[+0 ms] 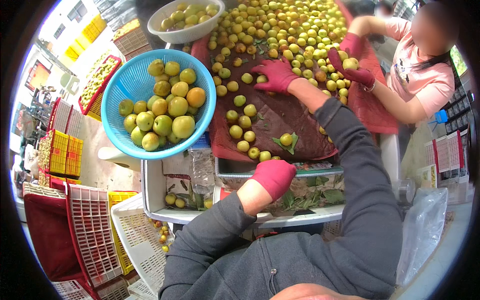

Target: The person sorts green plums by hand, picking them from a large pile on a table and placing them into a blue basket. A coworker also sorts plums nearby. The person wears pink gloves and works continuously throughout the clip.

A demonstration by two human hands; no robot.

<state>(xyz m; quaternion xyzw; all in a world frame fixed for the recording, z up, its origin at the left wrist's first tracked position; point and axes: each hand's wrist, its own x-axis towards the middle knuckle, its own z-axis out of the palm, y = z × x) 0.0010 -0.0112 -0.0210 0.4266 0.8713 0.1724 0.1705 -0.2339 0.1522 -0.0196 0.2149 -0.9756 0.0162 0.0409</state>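
My right hand [276,76], in a magenta glove, reaches over the brown mesh sheet [277,116] with fingers spread. A small green fruit [262,79] shows between its fingertips; its palm is hidden. My left hand [273,178], gloved alike, is curled at the sheet's near edge, beside a yellow-green fruit [264,156]. Whether its fingers hold anything is hidden from me. Many round yellow-green fruits [277,22], like plums or jujubes, cover the far part of the sheet. To the left, a blue plastic colander [108,112] carries larger fruits [163,125].
A co-worker [420,75] at right holds fruits in gloved hands. Behind the blue colander stands a white basket [153,28] of fruit. Leaves [311,198] lie in the white trough [307,221] before me. Crates [93,232] stand at left, and a plastic bag [423,232] lies at right.
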